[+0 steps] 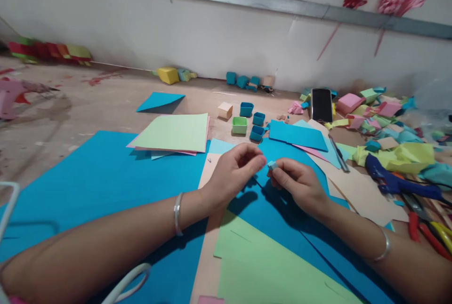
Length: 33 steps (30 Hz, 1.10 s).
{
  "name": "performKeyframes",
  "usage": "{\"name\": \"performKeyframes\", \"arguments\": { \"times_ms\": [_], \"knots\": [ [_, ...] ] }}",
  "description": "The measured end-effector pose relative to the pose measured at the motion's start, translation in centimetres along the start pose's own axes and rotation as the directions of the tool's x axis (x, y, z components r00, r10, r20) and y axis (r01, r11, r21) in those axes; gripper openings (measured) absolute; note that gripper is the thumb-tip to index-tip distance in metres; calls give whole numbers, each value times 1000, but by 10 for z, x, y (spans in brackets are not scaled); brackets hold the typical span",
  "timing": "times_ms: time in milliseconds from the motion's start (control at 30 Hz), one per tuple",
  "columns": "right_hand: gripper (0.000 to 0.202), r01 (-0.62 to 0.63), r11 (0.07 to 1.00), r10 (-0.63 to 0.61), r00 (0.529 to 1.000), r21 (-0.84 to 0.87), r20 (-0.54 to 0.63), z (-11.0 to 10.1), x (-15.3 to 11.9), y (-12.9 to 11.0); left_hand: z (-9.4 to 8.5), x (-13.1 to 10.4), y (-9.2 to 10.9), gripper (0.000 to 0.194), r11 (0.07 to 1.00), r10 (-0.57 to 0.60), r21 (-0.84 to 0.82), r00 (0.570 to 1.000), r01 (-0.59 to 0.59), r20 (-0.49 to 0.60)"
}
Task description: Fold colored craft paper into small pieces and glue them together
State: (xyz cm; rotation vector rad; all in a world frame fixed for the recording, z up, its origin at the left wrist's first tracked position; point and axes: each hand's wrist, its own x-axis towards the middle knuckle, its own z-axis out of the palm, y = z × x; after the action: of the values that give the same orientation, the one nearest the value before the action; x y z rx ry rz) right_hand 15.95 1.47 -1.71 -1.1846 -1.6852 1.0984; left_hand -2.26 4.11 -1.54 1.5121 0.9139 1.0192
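Note:
My right hand is closed on a small light-blue paper piece, pinched between thumb and fingers above the blue paper sheets. Just left of it, my left hand has its thumb and fingertips pressed together; what it holds, if anything, is too small to make out. Beyond both hands stand small open paper boxes: a green one and several blue ones. A folded peach piece sits beside them. Light-green paper lies nearest me.
Stacked paper lies left of the boxes. To the right are a phone, a cutter knife, a blue glue gun, pliers and a heap of paper scraps. A pink glue gun is far left.

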Motion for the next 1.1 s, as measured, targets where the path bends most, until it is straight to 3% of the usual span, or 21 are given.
{"name": "performKeyframes", "arguments": {
  "times_ms": [133, 200, 400, 500, 567, 633, 833, 967, 1100],
  "knots": [
    [38, 25, 1000, -25, 999, -12, 35, 1, 0, 0, 0, 0, -3, 35, 991, 125, 26, 985, -129, 115],
    [40, 26, 999, -25, 999, -45, 33, 1, 0, 3, 0, 0, -4, 24, 983, 153, 91, 984, -162, 91],
    [30, 21, 990, -43, 988, -142, -150, 2, -2, 11, 0, 1, -8, 16, 968, 122, 223, 992, -115, -20],
    [28, 151, 949, -204, 964, -275, -172, 4, -3, 8, -1, 1, -8, 15, 949, 130, 290, 991, -120, -15],
    [24, 260, 885, -333, 933, -387, -134, 5, -4, 5, 0, 0, -6, 15, 940, 139, 315, 990, -130, -5],
    [17, 308, 847, -385, 917, -434, -101, 5, -3, 2, 0, 0, -6, 16, 937, 134, 325, 991, -129, 7],
    [10, 228, 924, -315, 909, -307, -273, 2, -1, 6, -3, 2, -10, 13, 910, 143, 399, 989, -113, -46],
    [14, 169, 965, -225, 926, -200, -302, 4, -2, 11, -3, 2, -9, 28, 954, 208, 243, 970, -173, -123],
    [11, 219, 948, -270, 938, -232, -217, 7, -3, 7, 0, 0, -4, 32, 995, 97, -23, 995, -97, 34]
  ]
}}
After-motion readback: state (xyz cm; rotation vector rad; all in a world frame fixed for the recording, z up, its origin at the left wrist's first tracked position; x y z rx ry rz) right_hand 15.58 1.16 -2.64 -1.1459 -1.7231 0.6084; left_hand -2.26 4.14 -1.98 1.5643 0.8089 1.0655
